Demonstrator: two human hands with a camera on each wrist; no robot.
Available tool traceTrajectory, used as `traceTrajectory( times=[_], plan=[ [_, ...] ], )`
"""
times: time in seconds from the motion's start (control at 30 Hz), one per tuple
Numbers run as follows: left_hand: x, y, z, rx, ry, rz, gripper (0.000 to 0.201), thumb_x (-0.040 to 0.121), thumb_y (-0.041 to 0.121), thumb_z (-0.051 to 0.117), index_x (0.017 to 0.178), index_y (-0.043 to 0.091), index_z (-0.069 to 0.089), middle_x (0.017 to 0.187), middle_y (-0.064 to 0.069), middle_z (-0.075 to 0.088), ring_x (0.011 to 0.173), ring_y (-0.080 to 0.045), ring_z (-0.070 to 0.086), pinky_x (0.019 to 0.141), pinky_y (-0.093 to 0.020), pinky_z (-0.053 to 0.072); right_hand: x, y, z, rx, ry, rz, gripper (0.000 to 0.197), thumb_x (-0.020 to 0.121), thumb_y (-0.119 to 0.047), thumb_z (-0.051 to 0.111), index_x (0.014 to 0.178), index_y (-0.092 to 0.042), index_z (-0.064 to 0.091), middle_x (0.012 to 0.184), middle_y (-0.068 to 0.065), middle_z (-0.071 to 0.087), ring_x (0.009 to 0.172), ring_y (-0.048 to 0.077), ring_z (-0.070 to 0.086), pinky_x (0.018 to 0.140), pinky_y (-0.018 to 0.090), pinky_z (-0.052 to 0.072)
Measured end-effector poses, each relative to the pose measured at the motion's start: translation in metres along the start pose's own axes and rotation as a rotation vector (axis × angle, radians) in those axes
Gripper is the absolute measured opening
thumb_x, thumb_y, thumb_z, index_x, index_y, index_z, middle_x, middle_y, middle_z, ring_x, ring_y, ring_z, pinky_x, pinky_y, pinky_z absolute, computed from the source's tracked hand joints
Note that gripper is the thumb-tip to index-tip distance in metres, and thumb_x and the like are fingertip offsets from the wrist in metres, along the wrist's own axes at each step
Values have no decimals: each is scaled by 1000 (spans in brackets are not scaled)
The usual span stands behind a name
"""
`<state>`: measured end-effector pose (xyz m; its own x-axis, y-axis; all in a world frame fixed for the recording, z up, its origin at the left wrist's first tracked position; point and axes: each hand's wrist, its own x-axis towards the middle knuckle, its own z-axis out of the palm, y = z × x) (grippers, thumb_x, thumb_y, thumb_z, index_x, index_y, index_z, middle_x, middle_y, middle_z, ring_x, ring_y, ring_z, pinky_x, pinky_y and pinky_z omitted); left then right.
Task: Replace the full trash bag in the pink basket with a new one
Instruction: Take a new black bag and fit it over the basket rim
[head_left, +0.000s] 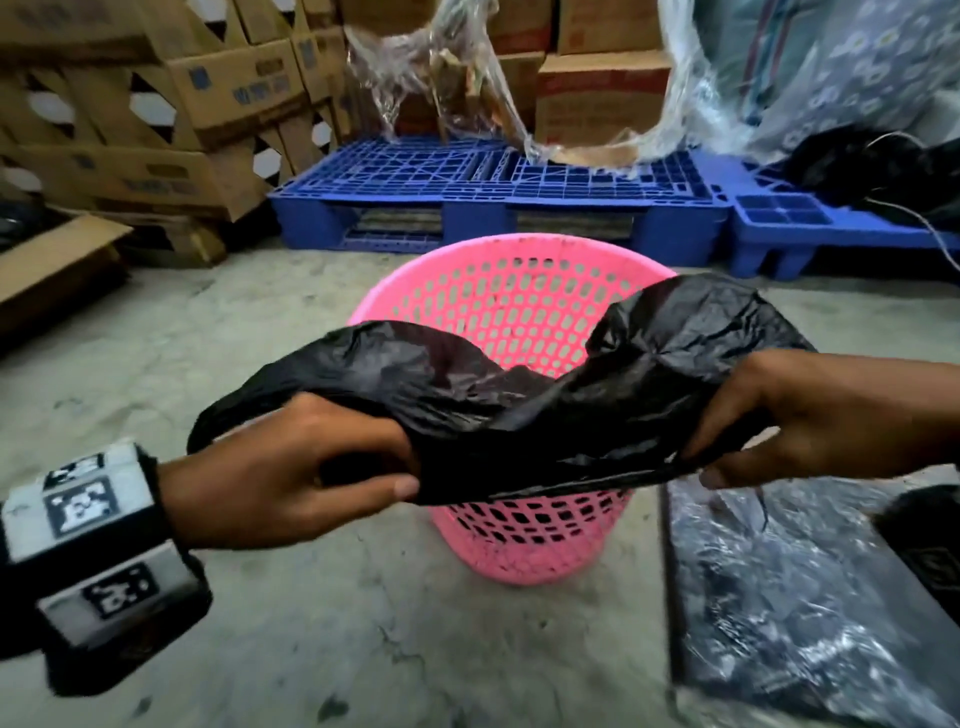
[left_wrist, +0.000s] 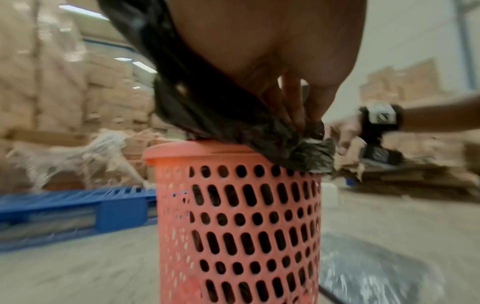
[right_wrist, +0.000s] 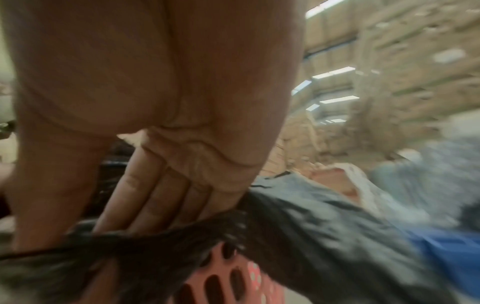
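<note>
A pink perforated basket (head_left: 511, 306) stands upright on the concrete floor, its inside showing bare. A crumpled black trash bag (head_left: 519, 405) is stretched across its near rim. My left hand (head_left: 311, 467) grips the bag's left end, fingers and thumb curled round the plastic. My right hand (head_left: 779, 415) pinches the right end, thumb beneath. In the left wrist view the bag (left_wrist: 233, 123) drapes over the basket's rim (left_wrist: 187, 150). The right wrist view is blurred; the fingers (right_wrist: 155, 195) press into the bag (right_wrist: 298, 236) above the basket (right_wrist: 233, 283).
A blue plastic pallet (head_left: 493, 192) lies behind the basket with cardboard boxes (head_left: 156, 114) and clear wrap (head_left: 441, 78) stacked on and beside it. A flat pack of black bags in shiny plastic (head_left: 805, 597) lies on the floor at right. Another dark bag (head_left: 872, 166) sits far right.
</note>
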<state>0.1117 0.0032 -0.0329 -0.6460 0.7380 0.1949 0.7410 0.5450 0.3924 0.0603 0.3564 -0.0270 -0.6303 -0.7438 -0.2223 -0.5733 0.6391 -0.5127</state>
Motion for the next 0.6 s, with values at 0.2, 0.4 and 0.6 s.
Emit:
traceTrajectory(
  times=[0.2, 0.4, 0.6],
  plan=[
    [-11, 5, -9, 108, 64, 101, 11, 80, 15, 67, 88, 10, 73, 84, -1, 73, 75, -16, 69, 63, -26, 52, -5, 25, -13, 492, 158, 129, 27, 68, -39, 83, 72, -12, 81, 70, 13, 79, 57, 9, 70, 56, 13, 55],
    [-23, -11, -1, 504, 61, 235, 22, 86, 13, 55, 100, 5, 69, 89, -9, 69, 82, -28, 62, 67, -32, 49, -10, 34, -14, 562, 333, 122, 30, 58, -32, 91, 64, -6, 78, 58, 17, 74, 50, 14, 70, 50, 14, 55],
    [-21, -33, -2, 34, -150, 28, 23, 90, 26, 54, 101, 16, 72, 91, 5, 73, 84, -9, 66, 71, -14, 47, -5, 38, 0, 445, 383, 155, 61, 35, -77, 77, 57, -21, 68, 59, 8, 75, 50, 7, 66, 52, 15, 53]
  ],
)
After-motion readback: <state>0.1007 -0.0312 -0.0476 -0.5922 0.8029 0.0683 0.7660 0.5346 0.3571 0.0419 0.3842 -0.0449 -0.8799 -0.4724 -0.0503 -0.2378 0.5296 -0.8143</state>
